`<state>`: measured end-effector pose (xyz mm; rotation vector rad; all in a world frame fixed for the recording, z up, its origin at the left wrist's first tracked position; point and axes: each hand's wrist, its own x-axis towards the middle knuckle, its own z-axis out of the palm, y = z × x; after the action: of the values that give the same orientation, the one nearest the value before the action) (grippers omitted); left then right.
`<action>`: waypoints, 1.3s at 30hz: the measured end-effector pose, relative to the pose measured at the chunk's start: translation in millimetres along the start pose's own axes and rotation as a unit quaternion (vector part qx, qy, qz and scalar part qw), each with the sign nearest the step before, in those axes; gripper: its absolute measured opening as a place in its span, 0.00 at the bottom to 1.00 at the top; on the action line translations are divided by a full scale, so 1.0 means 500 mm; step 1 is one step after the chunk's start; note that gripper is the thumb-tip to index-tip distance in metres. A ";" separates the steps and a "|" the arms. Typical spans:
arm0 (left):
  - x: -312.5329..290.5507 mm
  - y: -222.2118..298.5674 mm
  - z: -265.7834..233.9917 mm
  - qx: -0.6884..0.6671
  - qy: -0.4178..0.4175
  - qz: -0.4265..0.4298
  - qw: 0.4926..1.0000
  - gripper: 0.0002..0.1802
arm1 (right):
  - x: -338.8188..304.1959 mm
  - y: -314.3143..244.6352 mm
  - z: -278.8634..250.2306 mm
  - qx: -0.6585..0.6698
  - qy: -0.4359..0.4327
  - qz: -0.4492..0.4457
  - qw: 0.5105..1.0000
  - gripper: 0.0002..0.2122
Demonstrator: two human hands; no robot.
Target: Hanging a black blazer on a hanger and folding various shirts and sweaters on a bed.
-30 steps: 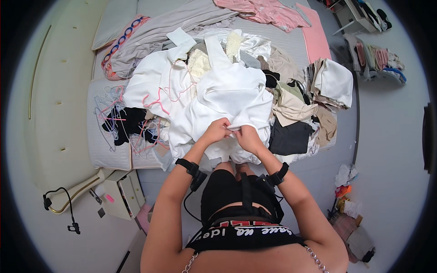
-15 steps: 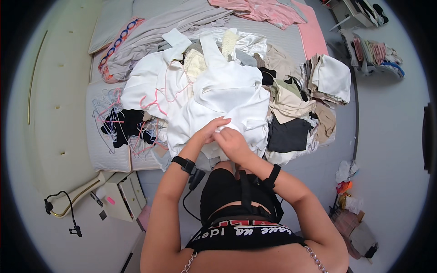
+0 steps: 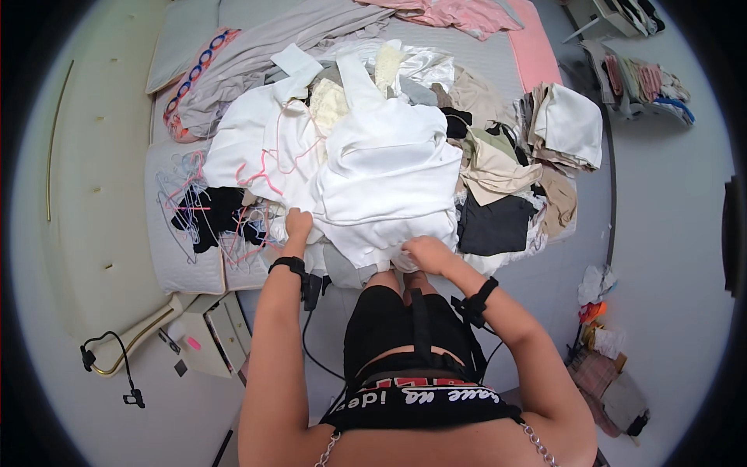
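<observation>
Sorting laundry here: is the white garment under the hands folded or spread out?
Spread out: the white garment lies open over the pile, with the left hand and right hand gripping its near hem.

Two hands are seen, the left hand [image 3: 298, 224] and the right hand [image 3: 424, 253], each with one black wrist strap. One white garment [image 3: 385, 175] is gripped. One bed [image 3: 187, 265], one folded stack [image 3: 572, 124] and one bundle of hangers [image 3: 183, 198] are counted.

bed [image 3: 498, 58] | clothes pile [image 3: 373, 156] | hangers [image 3: 183, 194] | folded stack [image 3: 564, 128]
</observation>
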<state>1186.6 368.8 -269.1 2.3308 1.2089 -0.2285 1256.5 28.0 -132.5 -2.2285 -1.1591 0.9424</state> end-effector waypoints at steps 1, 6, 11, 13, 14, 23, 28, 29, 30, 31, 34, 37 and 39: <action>-0.013 -0.010 0.006 -0.028 -0.033 -0.006 0.999 0.18 | -0.018 0.025 0.002 0.004 0.004 0.021 1.000 0.10; -0.037 -0.031 0.037 -0.228 -0.127 0.018 0.965 0.15 | -0.041 0.084 0.008 0.036 0.023 0.081 0.996 0.10; -0.035 0.057 0.045 -0.007 -0.174 -0.009 0.985 0.17 | 0.009 0.135 0.032 -0.014 0.119 0.116 0.986 0.10; -0.027 0.074 0.056 -0.019 -0.184 -0.092 0.978 0.16 | 0.043 0.139 0.031 -0.061 0.079 0.167 0.981 0.10; -0.031 0.076 0.063 -0.019 -0.185 -0.098 0.978 0.16 | 0.056 0.138 0.033 -0.110 0.043 0.218 0.969 0.10; -0.026 0.062 0.041 -0.308 0.054 -0.122 0.942 0.09 | 0.059 0.146 0.036 -0.098 0.088 0.274 0.953 0.10; -0.020 0.022 0.012 -0.426 0.066 -0.065 0.900 0.08 | 0.035 0.164 0.041 -0.095 0.031 0.305 0.947 0.12; -0.021 0.010 0.007 -0.350 0.095 0.008 0.932 0.08 | 0.038 0.166 0.043 -0.105 0.016 0.305 0.946 0.14; -0.027 0.022 0.001 -0.351 0.091 0.009 0.932 0.08 | 0.033 0.177 0.044 -0.105 0.016 0.309 0.945 0.14; -0.035 0.043 -0.016 -0.306 0.099 0.066 0.944 0.09 | 0.026 0.189 0.046 -0.093 0.025 0.304 0.948 0.13; -0.038 0.075 -0.061 -0.202 0.047 0.115 0.971 0.09 | 0.022 0.208 0.052 -0.091 0.055 0.314 0.943 0.14; -0.028 0.038 -0.071 -0.151 0.002 0.103 0.983 0.09 | 0.033 0.183 0.036 -0.107 0.095 0.331 0.933 0.16; -0.017 0.000 -0.052 -0.163 0.015 0.103 0.981 0.10 | 0.039 0.158 0.020 -0.114 0.116 0.337 0.927 0.17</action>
<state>1179.4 375.8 -243.6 2.1534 0.9283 0.0722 1298.7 2.1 -197.9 -2.9122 -0.3967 0.7676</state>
